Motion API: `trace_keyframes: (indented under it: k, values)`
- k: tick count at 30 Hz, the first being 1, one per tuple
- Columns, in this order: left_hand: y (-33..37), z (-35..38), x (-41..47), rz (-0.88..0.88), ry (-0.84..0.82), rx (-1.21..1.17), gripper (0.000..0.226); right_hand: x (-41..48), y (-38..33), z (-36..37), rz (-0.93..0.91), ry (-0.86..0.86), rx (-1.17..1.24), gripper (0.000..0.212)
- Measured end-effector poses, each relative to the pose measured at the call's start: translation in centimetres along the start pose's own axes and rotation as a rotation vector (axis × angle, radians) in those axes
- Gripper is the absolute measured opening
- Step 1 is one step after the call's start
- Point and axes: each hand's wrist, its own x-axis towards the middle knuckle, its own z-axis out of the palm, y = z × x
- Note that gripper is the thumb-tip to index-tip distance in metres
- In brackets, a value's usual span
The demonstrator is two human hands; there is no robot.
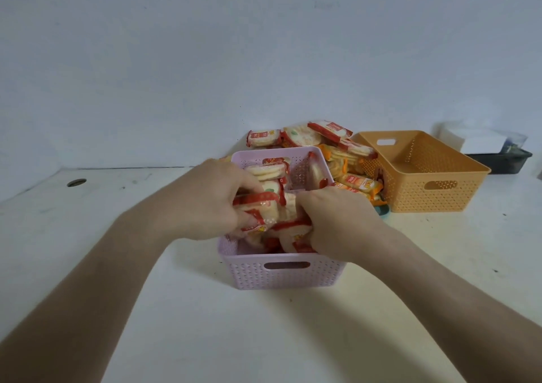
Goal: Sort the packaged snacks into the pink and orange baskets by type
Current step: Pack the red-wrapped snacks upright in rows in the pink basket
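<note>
The pink basket [293, 277] stands in the middle of the table, filled with several red-edged snack packs [269, 171]. My left hand [211, 197] reaches into it from the left and grips a red-edged pack [258, 203]. From the right, my right hand [340, 221] closes on another red-edged pack [293, 236] at the basket's near side. A mixed heap of red-edged packs [322, 131] and orange packs [360, 183] lies behind the pink basket. At the right stands the orange basket [434, 189], and its visible inside looks bare.
A dark tray [501, 159] with white items sits at the far right behind the orange basket. A round hole [76, 182] is in the tabletop at the far left. A wall closes off the back of the table.
</note>
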Motion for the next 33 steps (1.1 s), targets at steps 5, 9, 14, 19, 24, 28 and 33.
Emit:
trace_keyframes:
  k: [5,9,14,19,24,28,33]
  values:
    - [0.0,-1.5,-0.5,-0.027,-0.007,-0.106,0.031,0.2,0.5,0.7,0.039,0.057,0.029,0.037]
    - [0.3,0.7,0.0,0.022,-0.144,0.088,0.015,0.5,1.1,0.6,0.021,0.057,0.085,0.025]
    - [-0.6,3.6,1.3,0.052,-0.119,0.269,0.024,0.1,2.5,-1.5,0.003,-0.035,0.551,0.022]
    - [-1.0,4.1,1.6,0.07,-0.045,0.284,0.017,-1.9,2.9,-3.0,-0.086,-0.065,0.334,0.024]
    - [-1.0,3.9,1.8,0.031,-0.09,0.154,0.021,-2.0,1.5,-2.3,-0.105,-0.063,0.029,0.02]
    - [-0.9,2.8,1.5,0.01,-0.162,0.025,0.019,-1.4,2.4,-2.8,-0.151,-0.269,0.135,0.019]
    - [-1.0,2.5,1.5,0.037,-0.233,-0.002,0.019,-1.5,3.0,-2.8,-0.186,-0.267,0.271,0.02]
